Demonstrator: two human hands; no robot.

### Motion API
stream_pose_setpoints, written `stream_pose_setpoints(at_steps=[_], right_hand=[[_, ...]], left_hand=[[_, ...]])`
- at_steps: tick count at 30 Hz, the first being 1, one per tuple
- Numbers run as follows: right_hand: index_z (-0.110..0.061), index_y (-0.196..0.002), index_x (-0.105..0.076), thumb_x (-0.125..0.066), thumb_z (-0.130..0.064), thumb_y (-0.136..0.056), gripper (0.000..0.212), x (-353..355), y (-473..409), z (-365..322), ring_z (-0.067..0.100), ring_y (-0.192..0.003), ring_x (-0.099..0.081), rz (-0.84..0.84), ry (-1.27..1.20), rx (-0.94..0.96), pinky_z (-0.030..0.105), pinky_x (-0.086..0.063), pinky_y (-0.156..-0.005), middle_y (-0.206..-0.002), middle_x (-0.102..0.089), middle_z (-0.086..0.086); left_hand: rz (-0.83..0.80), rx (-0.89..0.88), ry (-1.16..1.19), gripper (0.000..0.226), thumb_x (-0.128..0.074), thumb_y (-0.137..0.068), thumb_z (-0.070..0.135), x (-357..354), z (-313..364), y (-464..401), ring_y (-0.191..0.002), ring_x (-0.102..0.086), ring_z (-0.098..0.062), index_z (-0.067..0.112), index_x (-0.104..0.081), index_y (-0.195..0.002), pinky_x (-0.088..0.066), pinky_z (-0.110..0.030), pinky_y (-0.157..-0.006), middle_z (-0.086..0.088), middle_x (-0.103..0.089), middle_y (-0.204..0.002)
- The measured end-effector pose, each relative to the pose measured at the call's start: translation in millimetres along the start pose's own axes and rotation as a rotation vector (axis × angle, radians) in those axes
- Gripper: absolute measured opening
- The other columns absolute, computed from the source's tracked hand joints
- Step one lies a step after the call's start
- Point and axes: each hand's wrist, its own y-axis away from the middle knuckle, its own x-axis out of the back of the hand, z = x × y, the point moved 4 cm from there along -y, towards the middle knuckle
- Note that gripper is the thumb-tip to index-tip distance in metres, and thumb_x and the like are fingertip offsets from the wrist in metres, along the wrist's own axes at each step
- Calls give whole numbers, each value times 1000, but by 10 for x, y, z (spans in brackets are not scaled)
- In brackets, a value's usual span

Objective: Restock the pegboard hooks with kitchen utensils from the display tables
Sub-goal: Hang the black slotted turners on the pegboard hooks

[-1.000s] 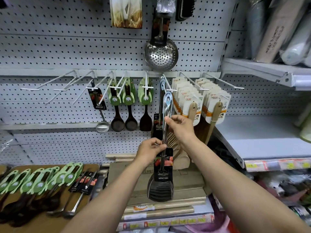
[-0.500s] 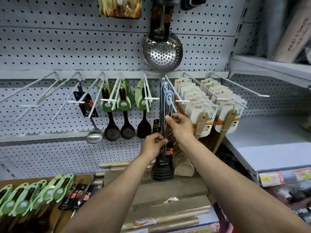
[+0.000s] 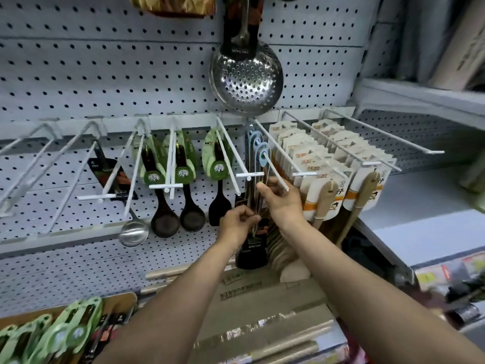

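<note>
A black slotted spatula (image 3: 251,254) with a metal shaft and a pale blue hanging loop (image 3: 262,154) hangs on a white pegboard hook (image 3: 273,168), in front of other blue-looped utensils. My left hand (image 3: 240,222) pinches its shaft low down. Higher up, just under the hook's tip, my right hand (image 3: 282,199) grips the shaft. The loop is threaded onto the hook.
Left of it hang dark spoons with green cards (image 3: 181,166), a steel ladle (image 3: 133,233) and several bare hooks (image 3: 42,151). Wooden spatulas (image 3: 328,198) crowd the right hooks. A steel skimmer (image 3: 246,80) hangs above. More green-carded utensils (image 3: 60,334) lie on the table at lower left.
The spatula went from hanging free below the hook tip to having its loop slid onto the hook. Both hands moved up and toward the pegboard with it.
</note>
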Motion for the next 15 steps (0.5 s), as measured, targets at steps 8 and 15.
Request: stream_pose_setpoints(at_steps=[8,15], right_hand=[[-21,-92,-62,-72,-18,-90,10,-27,71,-11,15,-80,-60,35,-14,-73,35,-49,-84,-80,-64,-6],[-12,-133,-55,-72,-35,-89,52,83,513,-202,24,-115,-61,-118,382,-133,40,-49,-100,-124,-64,7]], left_hand=[[-29,-50,-47,8,-74,-85,26,79,41,74,-82,-62,-14,20,-68,-85,-49,-28,-76,5,-68,-84],[83,-102,-254,43,-76,-83,30,493,231,694,-113,-60,-21,20,-63,-122,-49,-32,-96,-3,-67,-122]])
